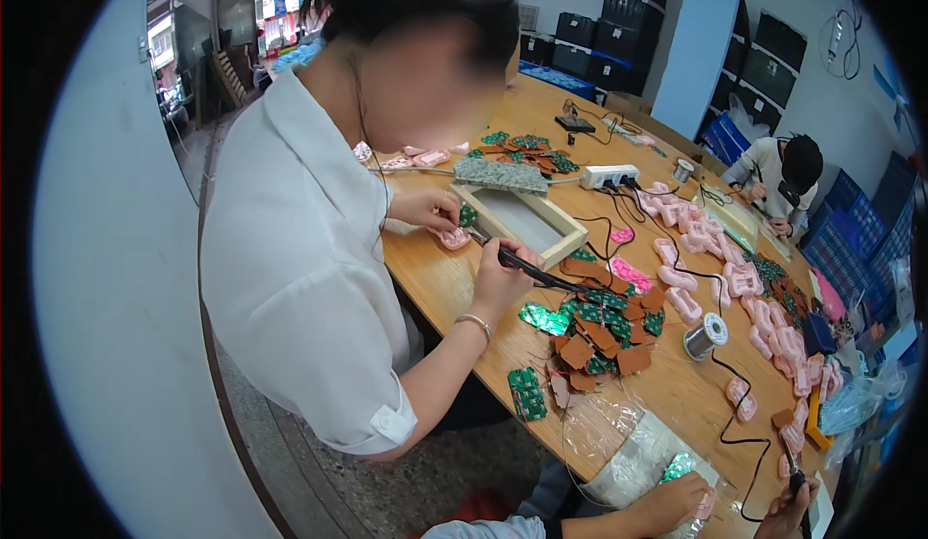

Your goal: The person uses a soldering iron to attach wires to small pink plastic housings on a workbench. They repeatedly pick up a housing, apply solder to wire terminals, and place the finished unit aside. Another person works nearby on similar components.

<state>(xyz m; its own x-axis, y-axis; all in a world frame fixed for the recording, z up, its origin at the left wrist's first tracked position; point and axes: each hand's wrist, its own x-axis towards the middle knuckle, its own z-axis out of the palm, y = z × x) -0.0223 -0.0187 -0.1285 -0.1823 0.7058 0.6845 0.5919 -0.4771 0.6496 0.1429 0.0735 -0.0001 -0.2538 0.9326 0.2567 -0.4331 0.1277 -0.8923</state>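
At the lower edge, my left hand [667, 506] pinches a pink plastic shell [707, 503], which is partly hidden by the fingers. A green circuit board [679, 466] lies against its fingertips, over a clear plastic bag [628, 457]; whether the hand also grips the board I cannot tell. Farther right, my right hand [785, 513] is closed around the black handle of a soldering iron [797, 484]. The iron points away from me, beside several more pink shells [793, 433] at the table's right side.
A co-worker in white [300, 268] sits at left, soldering with a black iron [527, 266]. Between us lies a pile of green boards and brown pieces [604, 331]. A solder spool [706, 338] stands on the table [667, 389], and a black cord [723, 413] winds toward me.
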